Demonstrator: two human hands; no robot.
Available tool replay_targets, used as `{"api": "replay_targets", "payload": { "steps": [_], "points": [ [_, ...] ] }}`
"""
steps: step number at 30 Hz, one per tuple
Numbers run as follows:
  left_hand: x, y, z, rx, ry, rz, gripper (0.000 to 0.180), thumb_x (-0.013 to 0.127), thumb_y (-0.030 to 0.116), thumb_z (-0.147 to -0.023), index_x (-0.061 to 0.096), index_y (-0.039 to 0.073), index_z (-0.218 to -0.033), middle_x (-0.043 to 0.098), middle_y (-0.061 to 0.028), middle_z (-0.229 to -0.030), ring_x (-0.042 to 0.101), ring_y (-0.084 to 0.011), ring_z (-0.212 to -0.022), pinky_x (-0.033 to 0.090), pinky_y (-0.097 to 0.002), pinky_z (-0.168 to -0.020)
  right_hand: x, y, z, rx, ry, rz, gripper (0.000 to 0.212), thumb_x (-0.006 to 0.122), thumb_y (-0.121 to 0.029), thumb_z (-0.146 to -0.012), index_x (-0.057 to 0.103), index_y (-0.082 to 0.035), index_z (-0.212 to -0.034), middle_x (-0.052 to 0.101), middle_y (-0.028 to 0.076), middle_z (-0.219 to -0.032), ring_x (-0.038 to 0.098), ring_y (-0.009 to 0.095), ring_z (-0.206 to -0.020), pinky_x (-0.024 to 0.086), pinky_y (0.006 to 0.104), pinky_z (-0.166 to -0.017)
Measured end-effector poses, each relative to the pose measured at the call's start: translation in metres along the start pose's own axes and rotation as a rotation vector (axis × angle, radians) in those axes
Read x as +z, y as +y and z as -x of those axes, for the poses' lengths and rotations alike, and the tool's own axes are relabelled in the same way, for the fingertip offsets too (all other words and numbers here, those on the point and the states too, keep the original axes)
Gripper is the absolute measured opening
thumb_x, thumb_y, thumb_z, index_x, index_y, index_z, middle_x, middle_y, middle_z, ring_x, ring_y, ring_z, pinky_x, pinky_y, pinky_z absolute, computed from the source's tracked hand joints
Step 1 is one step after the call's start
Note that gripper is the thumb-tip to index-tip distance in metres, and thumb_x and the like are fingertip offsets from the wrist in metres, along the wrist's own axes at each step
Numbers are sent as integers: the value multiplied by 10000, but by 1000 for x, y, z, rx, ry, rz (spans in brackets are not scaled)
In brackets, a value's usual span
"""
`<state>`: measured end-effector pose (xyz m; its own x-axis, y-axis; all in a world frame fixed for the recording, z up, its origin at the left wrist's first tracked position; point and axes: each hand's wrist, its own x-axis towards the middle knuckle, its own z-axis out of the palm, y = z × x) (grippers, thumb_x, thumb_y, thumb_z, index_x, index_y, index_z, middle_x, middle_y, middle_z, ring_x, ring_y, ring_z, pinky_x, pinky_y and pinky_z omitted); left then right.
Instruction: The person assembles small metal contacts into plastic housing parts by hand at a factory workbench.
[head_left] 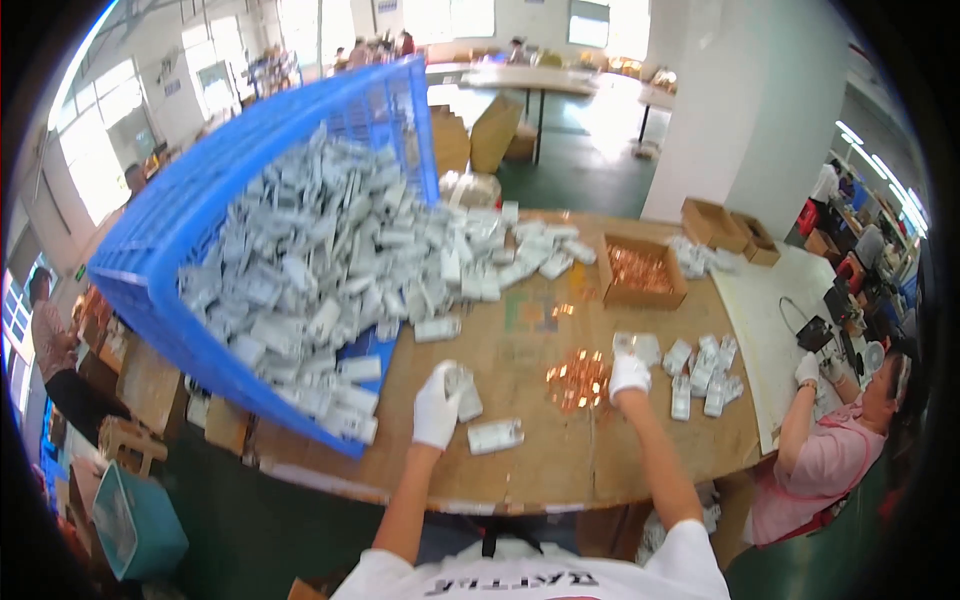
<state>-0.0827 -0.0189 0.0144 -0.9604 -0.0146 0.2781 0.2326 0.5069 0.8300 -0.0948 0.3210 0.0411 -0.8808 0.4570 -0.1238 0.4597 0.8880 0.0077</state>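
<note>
My left hand (436, 408), in a white glove, is closed on the edge of a small pale plastic casing (466, 394). Just right of it, a second oblong casing (496, 436) lies flat on the cardboard-covered table. In a white glove too, my right hand (629, 376) has its fingers bent against the near edge of another pale casing (644, 347); the fingertips are partly hidden. Between the hands, nearer the right, is a loose pile of shiny copper pieces (578, 382). Several finished-looking pale casings (708, 370) lie grouped right of my right hand.
A large blue plastic crate (160, 270) lies tipped at the left, spilling a heap of pale casings (340, 250) onto the table. A cardboard box (645, 298) of copper pieces stands at the back right, with empty-looking boxes (712, 224) beyond. A gloved co-worker (815, 450) sits at the right.
</note>
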Motion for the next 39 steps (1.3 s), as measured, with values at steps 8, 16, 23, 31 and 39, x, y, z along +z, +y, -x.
{"api": "replay_targets", "payload": {
  "steps": [8,16,23,31,39],
  "points": [
    [-30,101,32,-1,-176,81,528,689,23,-780,565,30,-1294,664,-194,-1173,675,-254,-1068,520,-334,-910,-77,-55,129,-697,202,-1065,187,645,7,-744,674,-45,-921,659,109,-829,639,261,-725,516,318,-702],
    [-8,118,85,84,-79,-3,430,680,16,-798,621,81,-1219,701,-160,-1018,714,-278,-894,564,-326,-758,-26,-75,198,-562,386,-1009,253,740,-3,-645,715,-100,-877,525,68,-847,568,234,-789,485,335,-703],
    [-1,114,120,83,-131,-44,426,686,10,-770,624,95,-1183,701,-128,-989,694,-257,-753,563,-321,-694,-14,-67,222,-423,251,-1086,188,742,-9,-698,670,-70,-861,553,71,-868,587,207,-822,490,327,-716],
    [0,99,163,4,-289,0,394,678,37,-774,620,122,-1154,687,-110,-1018,688,-282,-851,564,-348,-720,22,-27,235,-235,-525,-1258,235,638,-35,-861,656,20,-1089,687,49,-954,617,101,-908,502,266,-820],
    [-13,91,185,-162,-605,64,294,623,-2,-805,625,55,-1093,674,-170,-937,683,-315,-833,542,-343,-725,40,-18,277,-194,-448,-966,138,642,-85,-843,651,-29,-969,656,201,-845,653,348,-755,505,365,-681]
  ]
}}
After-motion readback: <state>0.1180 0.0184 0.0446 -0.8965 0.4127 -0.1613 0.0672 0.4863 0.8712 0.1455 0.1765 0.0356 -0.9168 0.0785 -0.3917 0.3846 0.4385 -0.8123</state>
